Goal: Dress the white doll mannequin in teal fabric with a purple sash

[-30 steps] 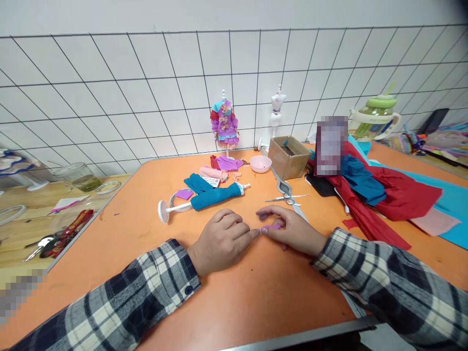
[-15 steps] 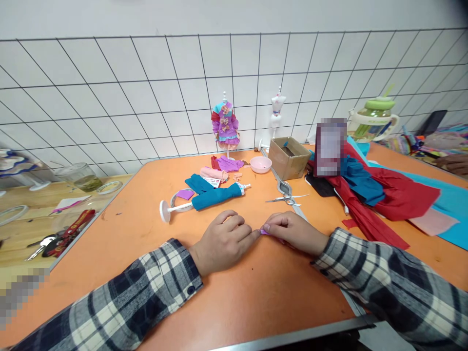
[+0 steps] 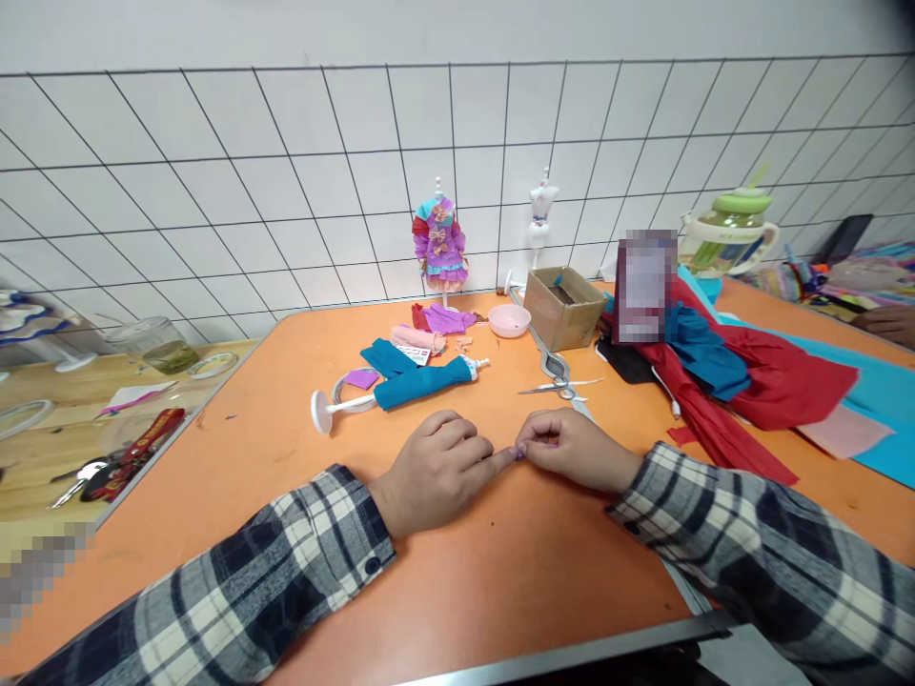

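Note:
My left hand (image 3: 441, 474) rests low over the orange table with its fingers curled and the forefinger stretched to a small purple piece (image 3: 520, 455). My right hand (image 3: 578, 450) pinches the same piece between thumb and fingertips. Fingers cover most of the piece, so I cannot tell if it is cloth or crinkled paper. Just beyond my hands lies a small dress form (image 3: 421, 383) on its side, wrapped in teal material, its round white base to the left. Scissors (image 3: 561, 388) lie past my right hand.
Behind stand a dressed mini mannequin (image 3: 441, 248), a bare white one (image 3: 541, 214), a pink bowl (image 3: 509, 321) and a cardboard box (image 3: 564, 310). On the right are a propped phone (image 3: 645, 286), red material (image 3: 793, 367) and a lidded jug (image 3: 729, 233). Keys (image 3: 78, 481) lie left.
My fingertips have come closer together, and less of the purple piece shows between them. My right hand has turned slightly. The things on the table stay put.

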The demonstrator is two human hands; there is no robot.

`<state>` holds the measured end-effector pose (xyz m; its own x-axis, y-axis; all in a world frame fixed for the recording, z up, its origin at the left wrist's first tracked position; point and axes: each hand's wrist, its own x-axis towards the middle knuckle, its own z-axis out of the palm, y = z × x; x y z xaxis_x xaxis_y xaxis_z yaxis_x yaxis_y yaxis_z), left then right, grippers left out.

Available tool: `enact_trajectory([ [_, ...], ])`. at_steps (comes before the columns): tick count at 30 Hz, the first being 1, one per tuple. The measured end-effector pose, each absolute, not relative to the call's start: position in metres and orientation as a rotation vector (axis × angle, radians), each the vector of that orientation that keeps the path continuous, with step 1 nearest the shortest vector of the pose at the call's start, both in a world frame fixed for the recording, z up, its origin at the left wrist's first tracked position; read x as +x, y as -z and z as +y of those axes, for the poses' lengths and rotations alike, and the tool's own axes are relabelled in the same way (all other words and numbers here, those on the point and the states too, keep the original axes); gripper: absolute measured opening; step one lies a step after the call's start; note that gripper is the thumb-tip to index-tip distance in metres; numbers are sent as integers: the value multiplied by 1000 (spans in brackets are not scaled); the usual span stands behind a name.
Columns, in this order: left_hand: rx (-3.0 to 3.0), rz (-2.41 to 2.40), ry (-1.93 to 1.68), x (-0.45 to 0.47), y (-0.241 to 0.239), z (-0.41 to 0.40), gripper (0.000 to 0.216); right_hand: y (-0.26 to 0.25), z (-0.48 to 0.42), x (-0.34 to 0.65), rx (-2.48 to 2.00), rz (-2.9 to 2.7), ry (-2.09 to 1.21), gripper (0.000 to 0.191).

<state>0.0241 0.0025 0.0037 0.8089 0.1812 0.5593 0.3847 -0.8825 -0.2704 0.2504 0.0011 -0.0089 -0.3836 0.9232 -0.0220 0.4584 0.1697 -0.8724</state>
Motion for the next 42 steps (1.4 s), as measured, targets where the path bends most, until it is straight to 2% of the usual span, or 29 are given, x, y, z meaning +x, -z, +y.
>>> enact_trajectory([
  [8, -2734, -556, 879, 20, -7, 2, 44, 10, 2, 255, -1251, -2016, -1052, 19],
  [12, -3196, -1305, 895, 25, -26, 9, 41, 2, 10, 256, -1116, -2210, -904, 18],
  [15, -3509, -1760, 607, 35, -41, 19, 40, -8, 21, 257, -1075, -2290, -762, 16],
  [17, -3476, -1922, 497, 41, -45, 24, 37, -11, 26, 257, -1095, -2309, -726, 16],
  [27, -3402, -1983, 540, 50, -14, 34, 28, 7, 20, 254, -1163, -2359, -594, 15],
  [33, -3407, -1965, 865, 54, -7, 30, 26, 3, 21, 258, -1113, -2274, -693, 16],
  [39, -3317, -2096, 1483, 51, -10, 28, 20, 7, 29, 276, -981, -1340, -1414, 44],
  [42, -3229, -2195, 1875, 51, -13, 25, 24, 9, 25, 270, -980, -1276, -1578, 41],
])
